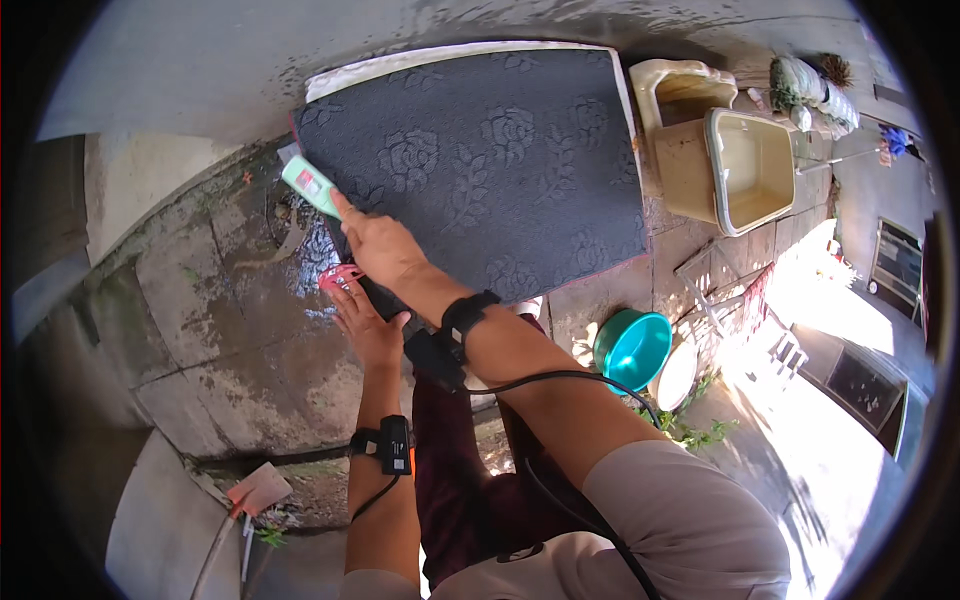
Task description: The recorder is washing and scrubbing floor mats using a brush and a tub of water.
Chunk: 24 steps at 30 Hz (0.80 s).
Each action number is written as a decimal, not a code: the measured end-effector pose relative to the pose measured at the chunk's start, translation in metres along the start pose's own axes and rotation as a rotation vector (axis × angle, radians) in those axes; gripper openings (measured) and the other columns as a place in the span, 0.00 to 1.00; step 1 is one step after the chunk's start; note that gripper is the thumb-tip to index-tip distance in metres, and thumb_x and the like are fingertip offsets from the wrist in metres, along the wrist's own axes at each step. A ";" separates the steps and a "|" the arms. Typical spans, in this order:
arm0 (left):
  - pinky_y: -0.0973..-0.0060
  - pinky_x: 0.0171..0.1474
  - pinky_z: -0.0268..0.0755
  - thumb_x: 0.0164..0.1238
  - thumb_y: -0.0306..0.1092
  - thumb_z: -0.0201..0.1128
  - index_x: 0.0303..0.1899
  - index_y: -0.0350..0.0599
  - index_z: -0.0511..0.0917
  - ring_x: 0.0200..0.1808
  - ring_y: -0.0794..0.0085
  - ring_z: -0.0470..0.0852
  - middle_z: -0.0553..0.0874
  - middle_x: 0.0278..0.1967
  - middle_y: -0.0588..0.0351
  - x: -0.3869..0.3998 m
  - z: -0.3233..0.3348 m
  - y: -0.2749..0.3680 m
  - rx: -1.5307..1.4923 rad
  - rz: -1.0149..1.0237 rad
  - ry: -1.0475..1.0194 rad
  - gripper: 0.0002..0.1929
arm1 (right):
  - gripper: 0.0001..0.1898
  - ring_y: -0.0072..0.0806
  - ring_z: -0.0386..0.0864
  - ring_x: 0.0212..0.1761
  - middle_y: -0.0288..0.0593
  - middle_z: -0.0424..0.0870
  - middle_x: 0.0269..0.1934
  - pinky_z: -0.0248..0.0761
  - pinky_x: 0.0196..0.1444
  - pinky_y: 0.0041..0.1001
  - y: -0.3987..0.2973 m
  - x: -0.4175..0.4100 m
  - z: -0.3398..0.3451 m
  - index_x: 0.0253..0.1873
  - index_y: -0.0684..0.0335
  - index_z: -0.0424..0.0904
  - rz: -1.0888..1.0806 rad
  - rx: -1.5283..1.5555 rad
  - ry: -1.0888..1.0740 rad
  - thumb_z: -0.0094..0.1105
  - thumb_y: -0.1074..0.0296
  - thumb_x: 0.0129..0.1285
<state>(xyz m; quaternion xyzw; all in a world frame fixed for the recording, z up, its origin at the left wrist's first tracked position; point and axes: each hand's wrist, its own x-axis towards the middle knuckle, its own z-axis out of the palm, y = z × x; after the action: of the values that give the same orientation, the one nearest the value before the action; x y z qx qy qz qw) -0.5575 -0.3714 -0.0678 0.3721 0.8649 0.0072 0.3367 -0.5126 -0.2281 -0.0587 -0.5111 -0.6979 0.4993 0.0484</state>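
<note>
A wet dark grey mat (480, 165) with embossed roses and leaves lies over a flat, white-edged surface in front of me. My right hand (382, 247) is closed around the end of a light green plastic scrubbing brush (311, 184), which rests across the mat's left edge. The brush bears a label on its back, and its underside is hidden. My left hand (367, 326) lies at the mat's near left corner, beside a red and white item (341, 276) under its fingertips. Whether its fingers grip the mat or that item is unclear.
Beige plastic tubs (686, 176) stand at the right. A teal basin (634, 349) sits on the paving beside a white round lid or basin (675, 375). A metal frame (701, 292) stands beyond. At lower left is a shovel (262, 491). Wet concrete slabs (247, 315) lie left of the mat.
</note>
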 end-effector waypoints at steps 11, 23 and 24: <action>0.55 0.77 0.38 0.49 0.29 0.73 0.76 0.55 0.42 0.78 0.58 0.40 0.44 0.77 0.57 -0.005 -0.006 0.016 0.118 0.276 0.022 0.56 | 0.24 0.54 0.81 0.48 0.61 0.82 0.48 0.74 0.50 0.46 0.233 -0.044 -0.277 0.72 0.37 0.60 0.568 -0.414 0.661 0.39 0.59 0.73; 0.47 0.75 0.34 0.43 0.42 0.80 0.74 0.40 0.30 0.76 0.41 0.29 0.31 0.75 0.39 -0.001 0.011 0.022 0.114 0.255 0.017 0.67 | 0.23 0.52 0.83 0.42 0.57 0.83 0.41 0.75 0.49 0.46 0.184 0.009 -0.254 0.71 0.26 0.59 0.243 -0.410 0.337 0.41 0.56 0.74; 0.47 0.75 0.34 0.43 0.42 0.80 0.74 0.40 0.30 0.76 0.41 0.29 0.31 0.75 0.39 -0.005 0.007 0.020 0.118 0.250 0.013 0.67 | 0.23 0.53 0.82 0.45 0.58 0.83 0.44 0.74 0.51 0.47 0.201 0.008 -0.274 0.71 0.26 0.59 0.340 -0.442 0.457 0.40 0.55 0.74</action>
<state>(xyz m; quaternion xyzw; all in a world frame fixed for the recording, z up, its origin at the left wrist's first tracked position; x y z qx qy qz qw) -0.5376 -0.3618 -0.0648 0.4959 0.8130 0.0006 0.3051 -0.2240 -0.0492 -0.0762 -0.7166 -0.6650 0.2101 0.0079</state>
